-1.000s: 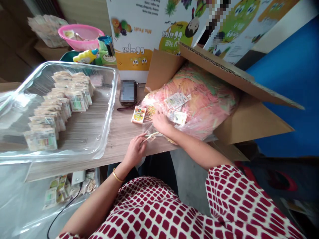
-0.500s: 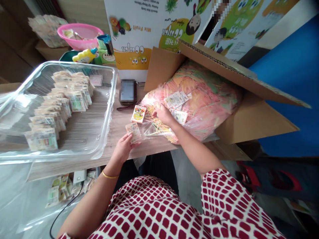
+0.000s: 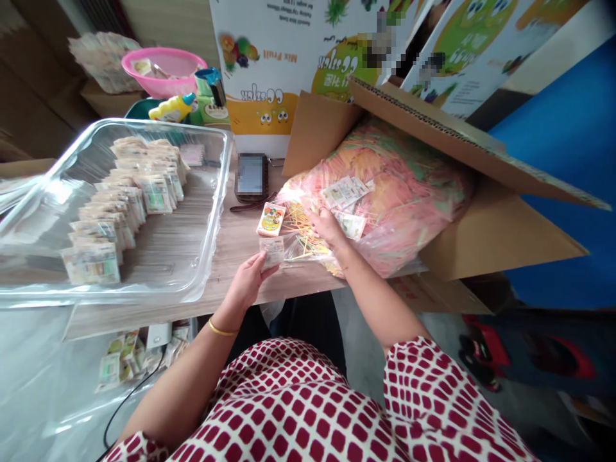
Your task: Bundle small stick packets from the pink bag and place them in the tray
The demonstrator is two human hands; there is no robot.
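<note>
My left hand [image 3: 248,280] pinches a small clear printed packet [image 3: 272,251] between thumb and fingers, above the table's front edge. Over the mouth of a large plastic bag [image 3: 402,205], my right hand [image 3: 329,227] is closed, its fingertips among thin coloured sticks [image 3: 308,246]. Whatever those fingertips grip is hidden. More printed packets [image 3: 345,191] lie on the bag just beyond this hand. A small card box [image 3: 271,219] with fruit pictures rests on the table between the two hands.
A clear plastic tray [image 3: 202,256] on the left carries rows of filled packets [image 3: 94,263]. Behind the hands lies a phone [image 3: 251,174]. Open flaps of a cardboard carton [image 3: 505,231] surround the bag. A pink bowl [image 3: 163,83] and yellow bottle [image 3: 172,109] stand at the back left.
The view has shifted slightly, so most things appear further right. My left hand has turned the packet more upright and nearer the bag's mouth. My right hand stays at the sticks.
</note>
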